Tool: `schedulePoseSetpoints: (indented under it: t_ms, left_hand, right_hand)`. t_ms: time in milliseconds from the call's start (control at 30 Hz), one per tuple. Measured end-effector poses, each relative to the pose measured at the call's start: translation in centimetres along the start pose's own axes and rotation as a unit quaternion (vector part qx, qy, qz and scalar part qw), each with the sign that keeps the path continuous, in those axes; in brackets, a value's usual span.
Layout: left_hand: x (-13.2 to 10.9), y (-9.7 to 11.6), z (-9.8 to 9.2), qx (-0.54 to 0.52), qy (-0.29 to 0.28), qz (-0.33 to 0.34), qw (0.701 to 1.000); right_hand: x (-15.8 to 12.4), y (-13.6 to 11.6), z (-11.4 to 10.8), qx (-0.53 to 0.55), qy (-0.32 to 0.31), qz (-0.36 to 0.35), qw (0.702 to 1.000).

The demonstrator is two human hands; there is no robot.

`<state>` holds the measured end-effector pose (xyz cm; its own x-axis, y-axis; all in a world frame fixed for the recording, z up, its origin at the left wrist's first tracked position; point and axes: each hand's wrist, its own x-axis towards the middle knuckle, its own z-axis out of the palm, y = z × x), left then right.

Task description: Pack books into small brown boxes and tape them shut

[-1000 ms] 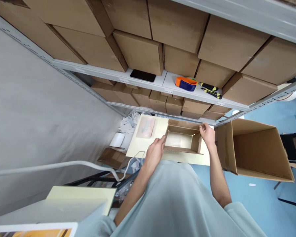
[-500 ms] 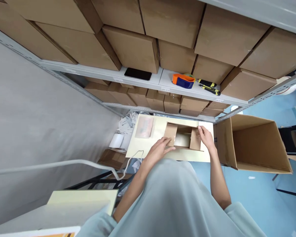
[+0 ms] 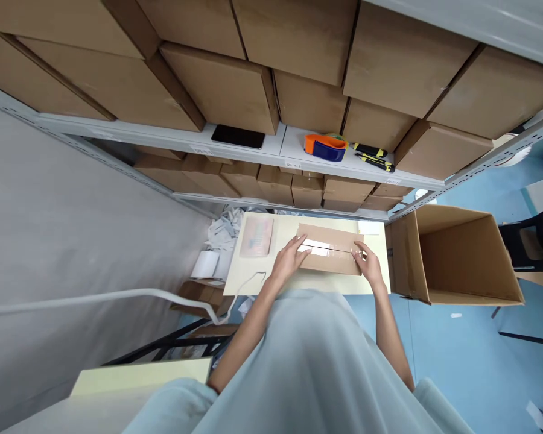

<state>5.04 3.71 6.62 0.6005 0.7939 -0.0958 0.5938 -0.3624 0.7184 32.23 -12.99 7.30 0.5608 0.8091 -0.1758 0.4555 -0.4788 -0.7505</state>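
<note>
A small cardboard box (image 3: pixel 332 260) lies on the pale yellow table in front of me, its two long flaps folded together along a thin seam. Shiny clear tape shows on its top, and a bright white patch lies by the left part of the seam. My left hand (image 3: pixel 288 259) grips the box's left end, fingers at the far side and thumb nearer to me. At the opposite end, my right hand (image 3: pixel 368 265) pinches the box near the seam. Left of the box rests a flat pinkish packet (image 3: pixel 257 236). The box's inside is hidden.
Shelves packed with cardboard boxes (image 3: pixel 308 99) rise behind the table (image 3: pixel 244 274). One shelf holds a black phone (image 3: pixel 238 136), an orange and blue tape dispenser (image 3: pixel 326 147) and yellow-black cutters (image 3: pixel 374 158). A large open carton (image 3: pixel 461 256) stands right; a white cable (image 3: pixel 149 293) crosses on the left.
The box's long flaps have come together over its opening, which was showing before. Both hands have shifted and now hold the box's two ends. The view has moved slightly.
</note>
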Motion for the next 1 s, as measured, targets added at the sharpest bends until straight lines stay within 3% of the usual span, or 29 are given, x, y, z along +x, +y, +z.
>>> schedulePoseSetpoints:
  t_ms: [167, 367, 667, 1000]
  left_hand:
    - [0.8, 0.5, -1.8, -0.017, 0.007, -0.012, 1.000]
    - [-0.5, 1.8, -3.6, -0.019, 0.043, -0.013, 0.999]
    - [-1.1, 0.9, 0.8, 0.011, 0.028, -0.046, 0.998]
    - [-1.3, -0.2, 1.7, -0.055, 0.070, 0.006, 0.996]
  right_hand:
    - [-0.6, -1.2, -0.6, -0.014, 0.017, 0.011, 1.000]
    - [-1.9, -3.2, -2.3, -0.012, 0.027, -0.008, 1.000]
    - [-0.4, -0.5, -0.2, -0.048, -0.001, -0.029, 0.998]
    - [-1.2, -0.8, 2.7, -0.114, 0.105, -0.075, 0.985]
